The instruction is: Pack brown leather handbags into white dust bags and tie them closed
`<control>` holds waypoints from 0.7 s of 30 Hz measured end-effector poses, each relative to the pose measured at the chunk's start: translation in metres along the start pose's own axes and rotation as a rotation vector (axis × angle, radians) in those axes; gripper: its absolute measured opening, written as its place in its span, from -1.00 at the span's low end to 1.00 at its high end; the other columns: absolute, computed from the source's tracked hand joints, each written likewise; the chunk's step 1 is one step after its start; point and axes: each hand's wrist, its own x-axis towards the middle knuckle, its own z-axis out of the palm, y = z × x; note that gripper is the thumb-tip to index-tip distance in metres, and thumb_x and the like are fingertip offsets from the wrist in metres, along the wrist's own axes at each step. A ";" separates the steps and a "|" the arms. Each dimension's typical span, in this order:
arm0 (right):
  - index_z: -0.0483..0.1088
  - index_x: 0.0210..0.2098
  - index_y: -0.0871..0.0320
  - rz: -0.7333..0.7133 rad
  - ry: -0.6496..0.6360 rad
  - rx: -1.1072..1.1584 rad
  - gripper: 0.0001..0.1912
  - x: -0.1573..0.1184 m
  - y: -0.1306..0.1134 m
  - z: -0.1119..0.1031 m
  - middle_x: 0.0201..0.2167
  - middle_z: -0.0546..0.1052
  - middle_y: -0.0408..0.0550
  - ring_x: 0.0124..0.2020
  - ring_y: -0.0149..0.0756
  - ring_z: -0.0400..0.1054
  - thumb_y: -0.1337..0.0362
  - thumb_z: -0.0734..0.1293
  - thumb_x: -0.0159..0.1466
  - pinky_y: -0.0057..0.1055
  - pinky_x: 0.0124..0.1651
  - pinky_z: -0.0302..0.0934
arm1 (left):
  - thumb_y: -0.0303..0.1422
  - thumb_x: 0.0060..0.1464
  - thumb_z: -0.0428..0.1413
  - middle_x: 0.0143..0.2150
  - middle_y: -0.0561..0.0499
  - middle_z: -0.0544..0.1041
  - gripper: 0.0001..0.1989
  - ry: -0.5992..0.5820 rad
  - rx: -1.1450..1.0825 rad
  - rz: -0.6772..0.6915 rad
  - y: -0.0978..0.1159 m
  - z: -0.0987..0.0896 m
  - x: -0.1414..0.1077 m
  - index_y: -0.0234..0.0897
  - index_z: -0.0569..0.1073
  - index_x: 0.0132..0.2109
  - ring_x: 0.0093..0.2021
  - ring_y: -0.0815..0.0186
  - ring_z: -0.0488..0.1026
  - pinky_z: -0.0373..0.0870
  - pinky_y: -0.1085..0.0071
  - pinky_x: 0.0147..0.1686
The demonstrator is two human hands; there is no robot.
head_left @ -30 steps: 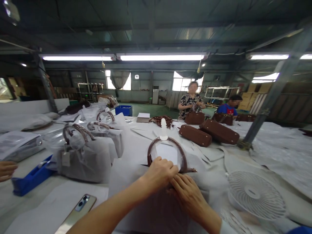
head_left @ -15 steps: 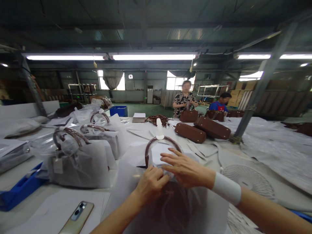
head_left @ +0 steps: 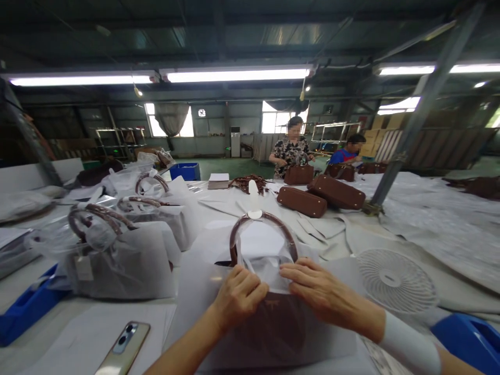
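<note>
A brown handbag (head_left: 269,323) stands in front of me under thin white wrapping paper (head_left: 203,312), its arched handle (head_left: 289,237) in clear film rising behind my hands. My left hand (head_left: 240,294) is closed on the paper's upper edge, left of the middle. My right hand (head_left: 316,286) presses bent fingers together on the wrapping at the right, near the foot of the handle. A white strip (head_left: 253,200) stands up at the top of the handle.
Wrapped handbags (head_left: 121,260) and a blue tape dispenser (head_left: 31,302) are at left, a phone (head_left: 125,346) at lower left. At right lie a white fan (head_left: 396,281) and a blue object (head_left: 469,341). Brown bags (head_left: 302,202) and two people (head_left: 292,148) are beyond.
My right hand has moved right and down, off the paper inside the handle, onto the wrapping's right part. My left hand stays on the edge. The view has shifted, showing the blue object at right.
</note>
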 end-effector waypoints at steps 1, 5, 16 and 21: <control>0.36 -0.34 0.13 0.029 0.004 0.028 -0.66 -0.002 -0.001 0.003 -0.29 0.51 -0.02 -0.27 -0.27 0.34 0.45 0.05 0.43 -0.29 -0.15 0.16 | -0.55 0.23 -0.03 -0.47 0.08 0.39 -0.81 0.007 -0.010 0.016 0.000 0.000 -0.001 -0.25 0.45 -0.21 -0.45 0.35 0.26 0.18 0.34 -0.34; 0.37 -0.28 0.14 0.163 0.052 0.086 -0.76 -0.007 -0.001 0.020 -0.42 0.45 -0.09 -0.39 -0.28 0.27 0.20 0.16 0.45 -0.33 -0.29 0.11 | -0.56 0.20 -0.01 -0.48 0.08 0.40 -0.83 0.014 -0.044 0.054 -0.001 -0.002 -0.003 -0.28 0.45 -0.17 -0.46 0.35 0.26 0.18 0.35 -0.36; 0.43 -0.01 0.20 0.129 0.355 -0.154 -0.73 -0.048 -0.023 0.062 -0.18 0.56 0.01 0.01 -0.19 0.40 0.47 0.18 0.40 -0.15 0.11 0.17 | -0.47 0.23 0.05 -0.19 -0.05 0.53 -0.72 -0.165 0.075 0.001 0.028 -0.016 -0.029 -0.27 0.48 0.05 -0.17 0.32 0.43 0.27 0.24 0.10; 0.40 0.14 0.15 0.203 0.293 -0.387 -0.59 -0.065 -0.044 0.082 0.01 0.54 0.08 0.27 -0.08 0.24 0.49 0.10 0.42 0.05 0.36 -0.11 | -0.22 0.19 0.16 -0.04 -0.09 0.49 -0.57 -0.178 0.275 -0.230 0.065 -0.002 -0.050 -0.03 0.42 0.20 0.05 0.19 0.38 -0.09 -0.10 0.35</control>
